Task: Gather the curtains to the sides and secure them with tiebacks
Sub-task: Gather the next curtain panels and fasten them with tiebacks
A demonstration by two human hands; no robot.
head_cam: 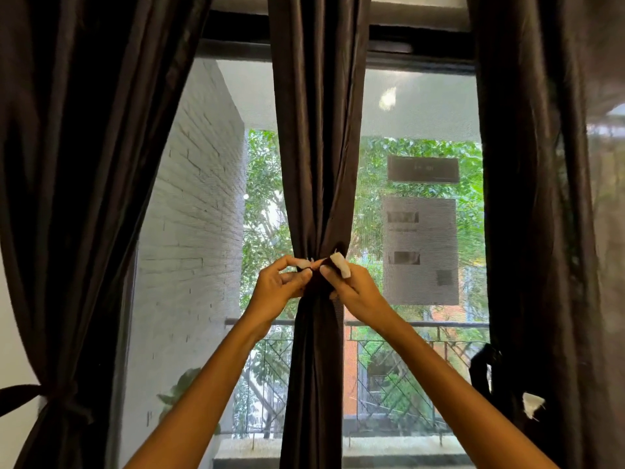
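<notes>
At the centre of the window, the middle curtain [318,130] hangs as one dark column, cinched to a narrow waist where both hands meet. The left hand [275,287] pinches one white-tipped end of the tieback [340,265] between thumb and fingers; the right hand [355,291] pinches the other end, its white tab sticking up at 1 o'clock. The two ends are close but whether they touch is unclear. Clear glass lies open on either side of the column, at 9 and 3 o'clock. At 8 o'clock the left curtain [77,164] is already drawn in by a dark band [20,394]. At 3 o'clock the right curtain [541,198] hangs loose, a dark strap with a white tab [532,402] dangling at 4 o'clock. Beyond the mesh screen: a white brick wall [192,214], balcony railing [406,353] and trees.
</notes>
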